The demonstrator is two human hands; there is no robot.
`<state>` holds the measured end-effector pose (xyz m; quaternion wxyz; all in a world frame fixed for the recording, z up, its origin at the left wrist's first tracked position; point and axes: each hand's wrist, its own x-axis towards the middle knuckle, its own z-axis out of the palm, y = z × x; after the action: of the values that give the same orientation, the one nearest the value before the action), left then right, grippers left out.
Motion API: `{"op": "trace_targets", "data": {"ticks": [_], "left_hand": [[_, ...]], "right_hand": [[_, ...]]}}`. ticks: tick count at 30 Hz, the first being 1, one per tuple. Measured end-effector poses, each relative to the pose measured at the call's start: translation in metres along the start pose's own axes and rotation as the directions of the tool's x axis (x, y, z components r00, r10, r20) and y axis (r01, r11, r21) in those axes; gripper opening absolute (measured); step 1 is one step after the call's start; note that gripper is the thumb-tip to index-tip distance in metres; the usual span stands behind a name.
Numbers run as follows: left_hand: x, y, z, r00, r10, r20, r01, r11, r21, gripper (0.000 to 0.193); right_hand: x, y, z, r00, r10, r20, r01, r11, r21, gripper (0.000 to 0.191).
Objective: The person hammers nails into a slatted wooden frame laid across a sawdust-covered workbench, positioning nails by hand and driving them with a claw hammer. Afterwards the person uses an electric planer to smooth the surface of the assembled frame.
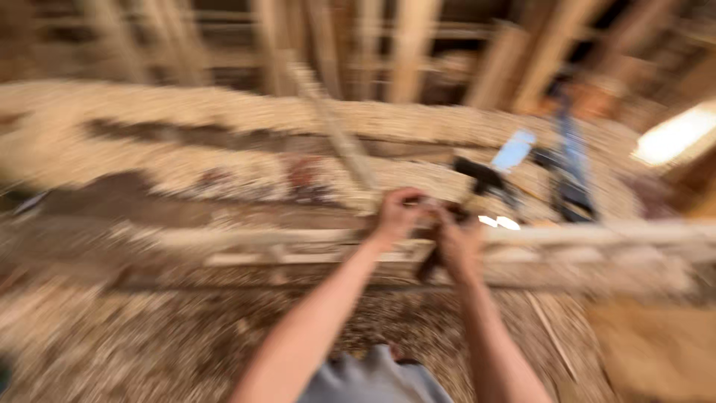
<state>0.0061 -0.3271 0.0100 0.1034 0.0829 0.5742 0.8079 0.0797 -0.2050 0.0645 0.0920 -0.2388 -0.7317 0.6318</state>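
Observation:
The view is heavily motion-blurred. My left hand [397, 214] and my right hand [459, 245] meet close together over a long horizontal wooden beam [261, 242]. Both look curled around a small dark object [436, 254] between them, too smeared to name. A pale slanted stick or board [335, 130] rises from the beam just left of my left hand. Both my forearms reach up from the bottom of the picture.
Wood chips and sawdust cover the floor [149, 336]. Upright timber framing [403, 45] stands at the back. A dark tool [481, 175] and a pale blue flat thing [514, 149] lie to the right, beside a blurred dark upright shape [570, 160].

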Motion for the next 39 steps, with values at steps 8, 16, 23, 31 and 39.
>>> {"op": "trace_targets", "data": {"ticks": [8,16,23,31,39], "left_hand": [[-0.039,0.048,-0.063,0.975,0.198,-0.099,-0.147,0.912,0.383,0.013],[-0.081,0.075,-0.157,0.994,0.101,0.044,-0.105,0.738,0.667,0.015],[-0.082,0.062,-0.157,0.963,0.208,0.169,-0.264,0.631,0.730,0.010],[-0.085,0.049,-0.160,0.936,0.250,0.247,-0.347,0.554,0.756,0.010],[-0.083,0.052,-0.156,0.940,0.241,0.242,-0.333,0.496,0.802,0.011]], "right_hand": [[-0.006,-0.004,0.018,0.975,-0.217,0.043,0.221,0.959,-0.175,0.022],[-0.027,-0.028,0.032,0.974,-0.223,0.040,0.226,0.949,-0.220,0.020],[-0.074,-0.059,0.045,0.970,-0.220,0.099,0.230,0.967,-0.105,0.016],[-0.131,-0.093,0.046,0.929,-0.212,0.305,0.288,0.929,-0.231,0.021],[-0.154,-0.116,0.062,0.808,-0.336,0.484,0.559,0.698,-0.448,0.041]]}}
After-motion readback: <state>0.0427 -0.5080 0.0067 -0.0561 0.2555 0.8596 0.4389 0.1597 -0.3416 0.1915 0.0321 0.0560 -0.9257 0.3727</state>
